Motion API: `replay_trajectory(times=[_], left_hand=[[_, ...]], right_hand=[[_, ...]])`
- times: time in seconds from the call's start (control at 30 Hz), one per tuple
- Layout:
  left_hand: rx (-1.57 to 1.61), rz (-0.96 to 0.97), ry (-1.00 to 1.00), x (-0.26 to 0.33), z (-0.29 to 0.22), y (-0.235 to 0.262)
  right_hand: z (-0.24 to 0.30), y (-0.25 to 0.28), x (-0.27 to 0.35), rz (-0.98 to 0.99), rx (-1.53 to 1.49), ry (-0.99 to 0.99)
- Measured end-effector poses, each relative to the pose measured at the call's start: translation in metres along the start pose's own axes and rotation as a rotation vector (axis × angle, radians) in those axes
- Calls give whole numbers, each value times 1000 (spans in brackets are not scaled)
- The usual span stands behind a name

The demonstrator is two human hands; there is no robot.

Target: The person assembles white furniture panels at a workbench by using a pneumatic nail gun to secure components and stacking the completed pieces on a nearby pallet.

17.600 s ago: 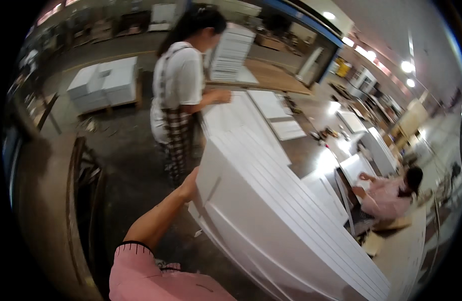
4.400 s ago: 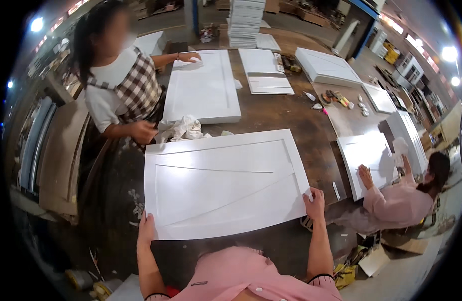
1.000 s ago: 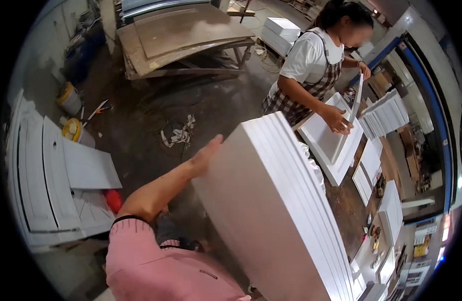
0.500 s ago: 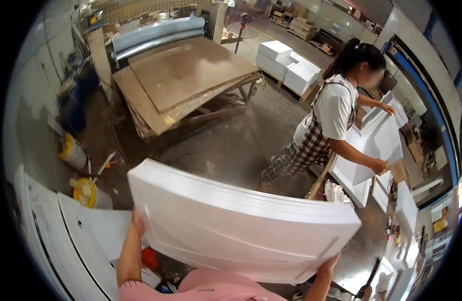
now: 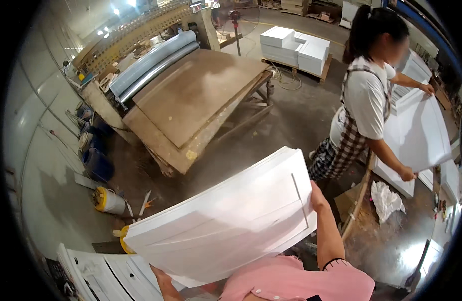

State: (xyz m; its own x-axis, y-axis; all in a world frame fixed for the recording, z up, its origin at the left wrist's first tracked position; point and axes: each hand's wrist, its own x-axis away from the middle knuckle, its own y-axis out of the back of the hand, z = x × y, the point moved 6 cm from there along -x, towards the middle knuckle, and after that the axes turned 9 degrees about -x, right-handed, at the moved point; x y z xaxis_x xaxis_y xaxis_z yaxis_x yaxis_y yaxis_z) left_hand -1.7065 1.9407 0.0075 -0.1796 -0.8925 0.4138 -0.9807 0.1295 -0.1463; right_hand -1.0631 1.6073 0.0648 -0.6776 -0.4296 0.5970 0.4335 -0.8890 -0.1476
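Carrying a large white panelled door (image 5: 226, 220) tilted at chest height above the dusty floor (image 5: 291, 120), right hand (image 5: 317, 196) clamped on its three-o'clock edge, left hand (image 5: 158, 273) apparently gripping underneath at seven o'clock, fingers hidden.

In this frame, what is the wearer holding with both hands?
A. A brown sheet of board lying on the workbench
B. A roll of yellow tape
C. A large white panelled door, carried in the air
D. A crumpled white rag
C: the right hand grips the right edge of the white panelled door and the left hand supports its lower left edge, with the door held clear of the floor in front of the pink shirt.
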Motion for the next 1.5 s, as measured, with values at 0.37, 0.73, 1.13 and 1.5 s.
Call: replay_trajectory(times=[0.37, 0.73, 1.13, 1.5], left_hand=[[-72, -29, 80, -209, -66, -252], [-183, 394, 28, -404, -167, -684], [-399, 892, 97, -555, -206, -1202], [-578, 1202, 25, -619, -91, -1642]], right_hand=[[121, 2, -338, 67, -87, -4], [260, 99, -564, -162, -307, 85], [381, 235, -729, -353, -564, 279], [520, 432, -803, -870, -476, 149]])
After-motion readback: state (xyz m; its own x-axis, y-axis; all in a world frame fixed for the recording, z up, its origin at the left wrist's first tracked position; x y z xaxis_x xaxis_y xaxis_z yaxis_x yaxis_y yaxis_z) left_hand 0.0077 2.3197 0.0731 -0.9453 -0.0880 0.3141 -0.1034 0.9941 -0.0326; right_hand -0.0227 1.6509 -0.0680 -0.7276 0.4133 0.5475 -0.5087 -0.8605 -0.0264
